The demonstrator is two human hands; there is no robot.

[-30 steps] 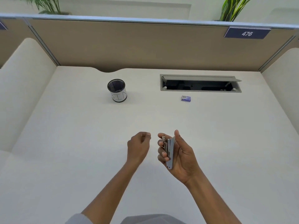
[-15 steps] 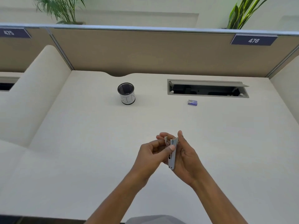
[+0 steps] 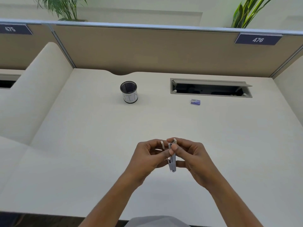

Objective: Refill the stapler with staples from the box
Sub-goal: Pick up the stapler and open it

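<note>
You hold one stapler [image 3: 172, 159] upright above the desk [image 3: 82, 145], both hands closed on it.

Your left hand [image 3: 147, 158] pinches its upper end; your right hand [image 3: 193, 158] grips behind. One staple box [image 3: 195, 101] and one cup [image 3: 128, 92] sit well apart beyond.

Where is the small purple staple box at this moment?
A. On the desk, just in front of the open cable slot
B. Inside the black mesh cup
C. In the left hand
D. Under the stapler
A: the small purple staple box lies alone on the cream desk, near the grey open cable slot; both hands hold the small grey stapler.
</note>
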